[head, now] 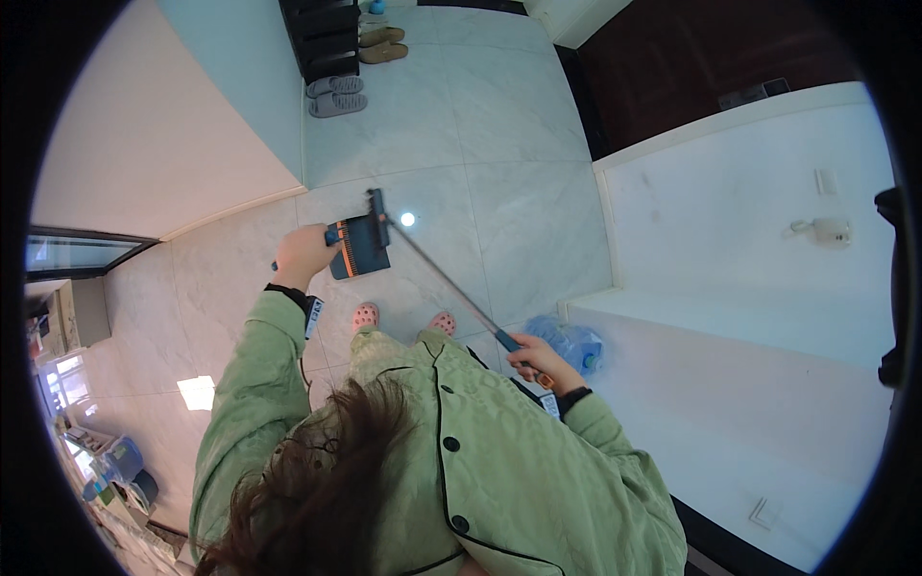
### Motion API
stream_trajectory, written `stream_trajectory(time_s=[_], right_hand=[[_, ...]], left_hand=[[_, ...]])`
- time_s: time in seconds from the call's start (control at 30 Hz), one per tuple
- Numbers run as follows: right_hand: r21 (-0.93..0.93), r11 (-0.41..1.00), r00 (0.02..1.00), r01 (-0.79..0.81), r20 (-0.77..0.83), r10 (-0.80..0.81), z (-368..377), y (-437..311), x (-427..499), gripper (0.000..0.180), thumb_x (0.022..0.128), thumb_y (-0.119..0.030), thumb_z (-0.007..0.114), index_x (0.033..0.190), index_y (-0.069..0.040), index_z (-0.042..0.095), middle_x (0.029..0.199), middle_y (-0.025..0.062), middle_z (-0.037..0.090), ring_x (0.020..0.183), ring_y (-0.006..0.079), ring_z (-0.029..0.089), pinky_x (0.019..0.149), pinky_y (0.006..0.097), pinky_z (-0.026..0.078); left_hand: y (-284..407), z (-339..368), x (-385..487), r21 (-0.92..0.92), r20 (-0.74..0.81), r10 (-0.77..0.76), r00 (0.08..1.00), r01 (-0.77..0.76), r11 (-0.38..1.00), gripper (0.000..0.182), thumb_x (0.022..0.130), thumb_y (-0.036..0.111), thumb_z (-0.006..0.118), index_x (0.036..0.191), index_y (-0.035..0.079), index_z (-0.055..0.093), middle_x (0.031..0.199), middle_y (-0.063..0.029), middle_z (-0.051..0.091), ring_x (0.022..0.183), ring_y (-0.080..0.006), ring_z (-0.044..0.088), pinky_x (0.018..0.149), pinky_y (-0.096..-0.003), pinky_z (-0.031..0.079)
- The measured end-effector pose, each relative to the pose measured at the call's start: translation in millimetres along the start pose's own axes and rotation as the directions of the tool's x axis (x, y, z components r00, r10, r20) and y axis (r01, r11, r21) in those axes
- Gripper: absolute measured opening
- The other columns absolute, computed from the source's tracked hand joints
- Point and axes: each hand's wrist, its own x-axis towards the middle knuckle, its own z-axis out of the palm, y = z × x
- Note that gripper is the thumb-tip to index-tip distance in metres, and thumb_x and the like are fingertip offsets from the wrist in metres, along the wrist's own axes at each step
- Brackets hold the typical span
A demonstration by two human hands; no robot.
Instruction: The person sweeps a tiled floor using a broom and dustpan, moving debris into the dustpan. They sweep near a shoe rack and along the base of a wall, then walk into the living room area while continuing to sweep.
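Note:
My left hand (305, 250) grips the handle of a dark blue dustpan (361, 257), which has a row of orange-edged comb teeth near its handle end. In my right hand (545, 361) is the upper end of a broom's metal stick (448, 285), with a dark grip and an orange hanging loop. The stick slants away to the broom head (378, 219), whose dark bristles are over the dustpan's right part. Whether the bristles press on the pan cannot be told. Any dirt in the pan is too small to make out.
Grey slippers (337, 96) and brown shoes (383, 45) stand by a black rack (323, 36). Clear blue plastic water bottles (567, 343) lie against the right wall. Pink clogs (366, 315) are on my feet. A dark door (691, 65) is at the upper right, and a wall corner (302, 183) juts out at left.

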Motion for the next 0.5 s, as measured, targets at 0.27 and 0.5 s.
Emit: stream_trajectory(time_s=[0.27,0.5], right_hand=[[-0.499,0.867,0.925,-0.008,-0.334,-0.183,-31,7,17,0.055,0.075,0.001,0.054,0.130,0.000,0.043,0.056,0.0109,0.054,0.042,0.0204,0.056,0.038,0.0352,0.044],[-0.619,0.782,0.978,-0.079,-0.200,-0.060,23,26,61,0.037,0.073,0.003,0.052,0.110,0.006,0.047,0.062,0.0157,0.057,0.046,0.0245,0.059,0.039,0.0392,0.046]], left_hand=[[6,3,4,0.014,0.015,-0.021,1.000,0.021,1.000,0.035,0.078,0.044,0.066,0.089,0.011,0.067,0.088,-0.0113,0.068,0.085,-0.0319,0.065,0.071,-0.0445,0.051],[9,1,3,-0.026,0.046,-0.068,0.997,0.069,0.997,0.036,0.076,0.042,0.069,0.093,0.010,0.068,0.095,-0.0124,0.069,0.093,-0.0307,0.065,0.075,-0.0436,0.052]])
